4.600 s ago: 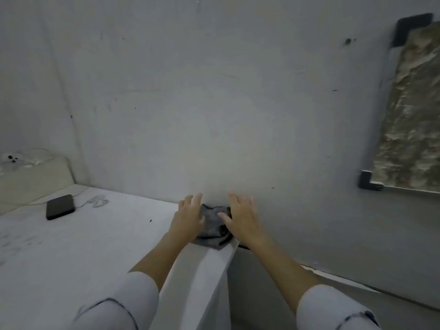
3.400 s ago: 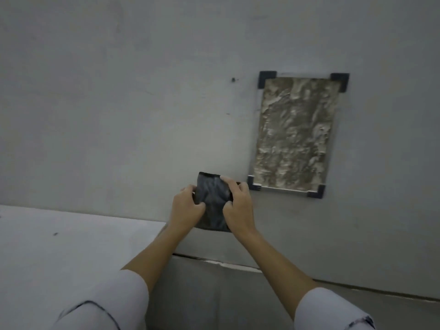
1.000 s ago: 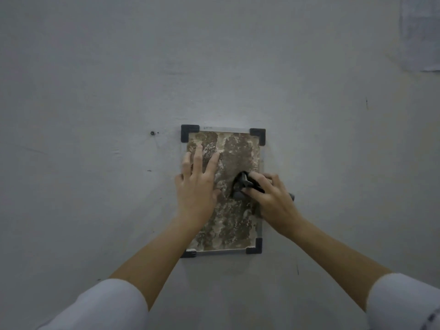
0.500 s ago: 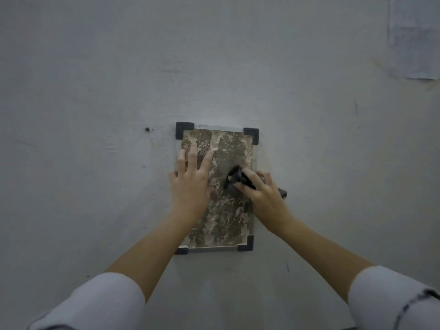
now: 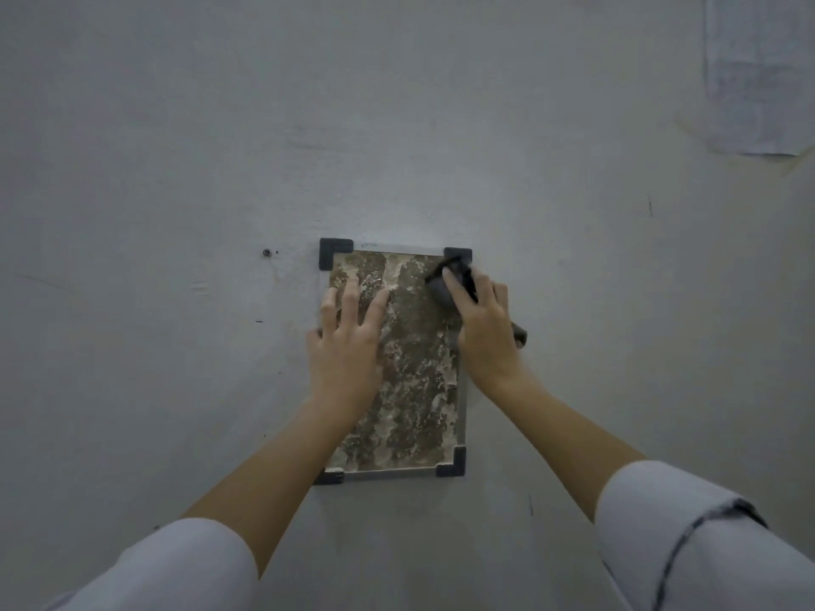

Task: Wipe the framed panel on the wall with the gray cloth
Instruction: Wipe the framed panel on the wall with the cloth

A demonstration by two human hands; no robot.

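A plain gray-white wall [image 5: 176,125] is filling the whole view under dim, even light. A small dark hole [image 5: 266,252] is showing in it. Far to the hole's upper right, a pale paper sheet [image 5: 758,72] is clinging to the wall, its lower edge curling slightly.

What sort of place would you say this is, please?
Probably a plain indoor room: a bare gray wall, a framed panel mounted on it, and a pale sheet stuck at its upper right.

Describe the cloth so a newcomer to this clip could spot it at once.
The gray wall bears one framed panel with black corners. Near its top right corner, the right hand grips a bunched dark cloth against it. It is the only crumpled thing there; the left hand lies flat, holding nothing.
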